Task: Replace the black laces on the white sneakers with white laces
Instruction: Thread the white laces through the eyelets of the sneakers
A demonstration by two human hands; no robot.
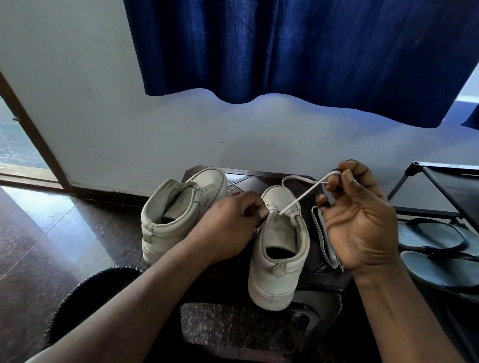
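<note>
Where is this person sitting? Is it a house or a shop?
Most likely a house, near the entrance. A black shoe rack stands on the right with blue flip-flops below its top shelf, a blue curtain hangs above, and a doorway opens on the left.

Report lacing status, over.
Left hand grips near sneaker at eyelets. Right hand pulls white lace taut. Far sneaker shows no lace. Nothing blocking.

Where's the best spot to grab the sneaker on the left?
Probably the left sneaker by its heel collar, coming from above on the near side: it stands upright, heel toward the person, mouth open, so fingers can hook inside with the thumb outside.
</note>
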